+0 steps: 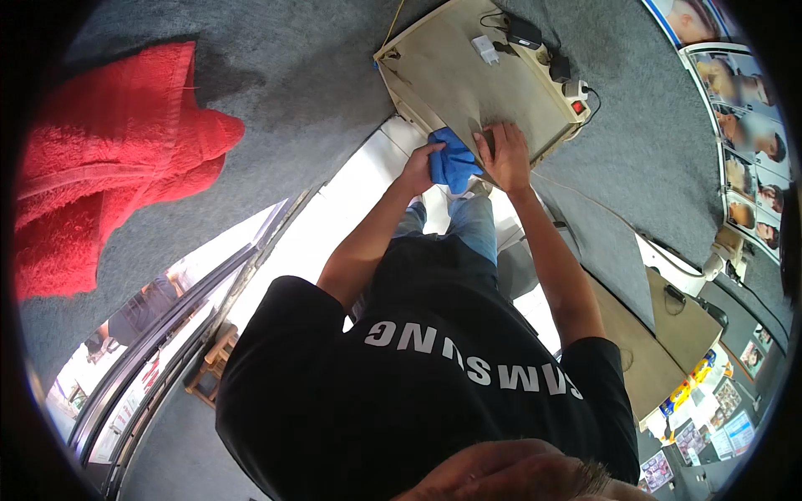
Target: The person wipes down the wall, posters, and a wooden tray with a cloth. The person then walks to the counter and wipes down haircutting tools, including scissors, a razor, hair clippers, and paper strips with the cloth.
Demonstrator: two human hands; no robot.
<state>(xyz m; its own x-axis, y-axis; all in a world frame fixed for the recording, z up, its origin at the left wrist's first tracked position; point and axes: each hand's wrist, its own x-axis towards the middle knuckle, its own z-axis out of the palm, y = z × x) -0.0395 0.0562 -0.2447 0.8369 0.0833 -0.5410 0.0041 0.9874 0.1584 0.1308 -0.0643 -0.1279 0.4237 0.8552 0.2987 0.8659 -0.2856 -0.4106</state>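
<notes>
My left hand (418,170) is closed on a crumpled blue cloth (454,164), which hangs at the front edge of a beige shelf (468,71). Just right of the cloth, my right hand (508,157) is over the same edge, its fingers curled and pointing onto the shelf surface. A small dark patch (489,144) shows between its thumb and fingers; I cannot tell what it is. Both forearms reach forward from a black T-shirt with white lettering.
A white plug adapter (484,48), a black power adapter (524,33) and a power strip (576,107) with a red switch lie along the shelf's right side. A red towel (125,159) hangs at left. Posters (743,125) of haircuts cover the right wall. Another counter (668,342) stands at lower right.
</notes>
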